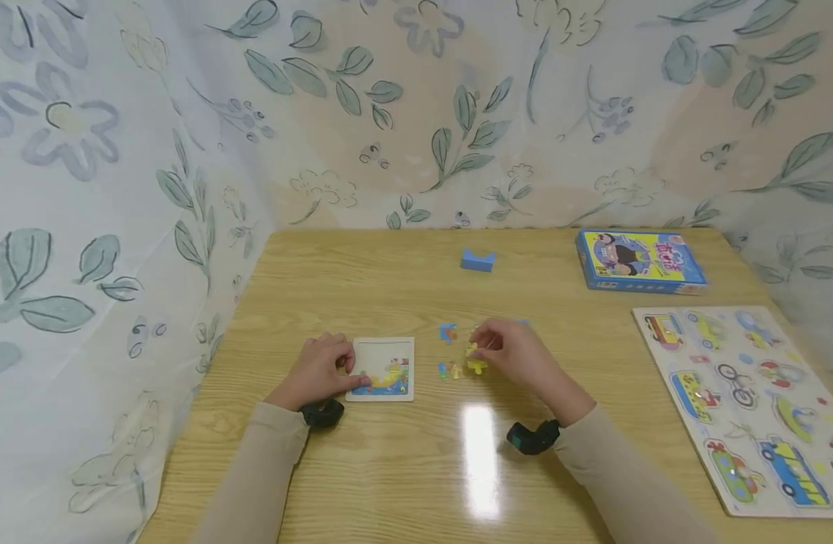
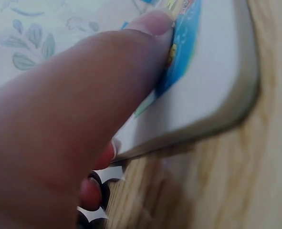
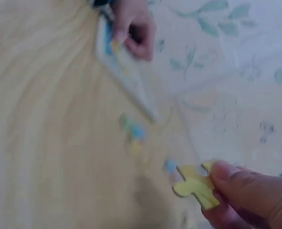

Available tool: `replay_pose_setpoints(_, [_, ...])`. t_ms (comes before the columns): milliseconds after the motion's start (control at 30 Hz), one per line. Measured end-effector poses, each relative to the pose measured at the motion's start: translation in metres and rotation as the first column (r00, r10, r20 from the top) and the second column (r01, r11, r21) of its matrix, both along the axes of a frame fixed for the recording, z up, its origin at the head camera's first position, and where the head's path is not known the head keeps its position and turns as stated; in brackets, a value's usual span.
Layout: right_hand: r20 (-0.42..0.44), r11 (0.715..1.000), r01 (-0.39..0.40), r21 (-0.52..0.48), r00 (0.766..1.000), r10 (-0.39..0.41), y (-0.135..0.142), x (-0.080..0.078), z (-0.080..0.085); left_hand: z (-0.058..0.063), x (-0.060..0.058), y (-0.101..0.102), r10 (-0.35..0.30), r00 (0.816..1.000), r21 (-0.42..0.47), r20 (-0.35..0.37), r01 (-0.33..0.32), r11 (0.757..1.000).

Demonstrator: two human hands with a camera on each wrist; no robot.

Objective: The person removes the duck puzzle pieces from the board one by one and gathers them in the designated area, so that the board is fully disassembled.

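A small square jigsaw tray (image 1: 384,341) lies on the table, its lower part filled with blue and yellow pieces and its upper part bare. My left hand (image 1: 321,368) holds the tray at its left side, thumb (image 2: 131,52) pressed on the filled part in the left wrist view. To the right of the tray, my right hand (image 1: 518,355) pinches a yellow jigsaw piece (image 3: 195,185) between thumb and finger, above the table. Loose pieces lie between the hands: a blue and orange one (image 1: 447,332), a yellow one (image 1: 476,367) and a multicoloured group (image 1: 450,370).
A blue block (image 1: 478,261) with a curved notch stands toward the back. A blue and yellow box (image 1: 641,261) lies at the back right. On the right is a large white puzzle board (image 1: 736,412) with vehicle pictures. A patterned cloth (image 1: 416,113) hangs behind the wooden table (image 1: 389,468).
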State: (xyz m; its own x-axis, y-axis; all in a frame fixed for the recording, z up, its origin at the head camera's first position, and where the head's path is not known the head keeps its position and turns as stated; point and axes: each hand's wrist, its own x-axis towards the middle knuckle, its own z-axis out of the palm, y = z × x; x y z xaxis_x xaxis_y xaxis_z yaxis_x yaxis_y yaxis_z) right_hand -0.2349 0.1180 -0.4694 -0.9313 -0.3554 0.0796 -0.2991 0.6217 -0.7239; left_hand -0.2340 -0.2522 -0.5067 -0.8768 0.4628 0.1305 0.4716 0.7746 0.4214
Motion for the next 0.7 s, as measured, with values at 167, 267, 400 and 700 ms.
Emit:
replay_pose_setpoints(167, [-0.078, 0.994, 0.021, 0.103, 0.997, -0.013, 0.028, 0.015, -0.025, -0.001, 0.0, 0.0, 0.006, 1.0, 0.009, -0.002, -0.006, 1.0])
replay_pose_setpoints(267, [-0.127, 0.991, 0.015, 0.133, 0.992, 0.002, 0.035, 0.024, -0.032, -0.001, 0.0, 0.0, -0.001, 1.0, 0.009, 0.01, 0.001, 1.0])
replay_pose_setpoints(400, [-0.111, 0.992, 0.0, 0.129, 0.994, 0.014, 0.039, 0.029, -0.034, 0.0, -0.001, -0.002, 0.0, 1.0, 0.019, 0.011, 0.0, 1.0])
replay_pose_setpoints(700, [-0.235, 0.984, 0.087, 0.158, 0.971, -0.048, 0.016, 0.026, -0.029, 0.0, -0.001, -0.002, -0.009, 1.0, 0.024, 0.006, 0.009, 1.0])
